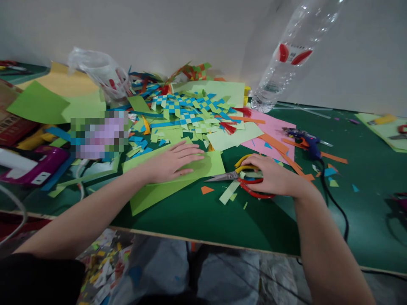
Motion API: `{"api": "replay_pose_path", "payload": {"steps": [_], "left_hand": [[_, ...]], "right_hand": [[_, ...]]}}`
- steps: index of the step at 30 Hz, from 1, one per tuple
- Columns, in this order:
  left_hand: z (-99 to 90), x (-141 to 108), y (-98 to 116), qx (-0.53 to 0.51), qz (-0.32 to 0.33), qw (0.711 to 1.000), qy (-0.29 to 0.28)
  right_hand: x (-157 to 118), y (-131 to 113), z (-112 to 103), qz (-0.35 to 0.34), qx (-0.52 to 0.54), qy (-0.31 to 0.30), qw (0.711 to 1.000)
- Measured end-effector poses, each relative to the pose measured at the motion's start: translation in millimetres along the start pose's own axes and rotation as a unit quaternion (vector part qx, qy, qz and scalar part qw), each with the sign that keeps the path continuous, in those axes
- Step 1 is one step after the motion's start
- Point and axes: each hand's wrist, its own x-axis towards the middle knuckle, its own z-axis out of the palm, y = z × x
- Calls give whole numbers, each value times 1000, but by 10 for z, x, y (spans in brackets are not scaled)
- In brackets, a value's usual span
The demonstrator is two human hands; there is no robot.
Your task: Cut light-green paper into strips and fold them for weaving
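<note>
My left hand [173,162] lies flat with fingers stretched on green paper [144,199], which looks folded or layered under it. On the right, my right hand [265,173] has its fingers around the handles of a pair of scissors [224,176], one handle yellow and the other red. The blades point left towards the paper's edge, and they look closed. Beneath the scissors is a pale green strip [229,192], with an orange scrap [207,190] close by. Behind my hands lies a heap of blue and green woven paper pieces [190,108].
A plastic bottle [286,63] and a bagged cup [106,78] stand at the back. To the right is a blue glue gun [307,142] with a black cord. Pink paper [270,135] lies behind my right hand; a purple device [41,167] sits at left.
</note>
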Motion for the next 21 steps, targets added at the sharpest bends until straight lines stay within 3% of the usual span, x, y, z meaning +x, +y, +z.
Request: {"api": "replay_pose_path", "payload": {"steps": [7,21], "left_hand": [[91,0,-58,42,-37,997,-54],[160,68,54,48,-43,998,-28]], "right_hand": [[-1,-20,1,11,-2,-5,1000],[20,-92,14,-4,-14,8,1000]]}}
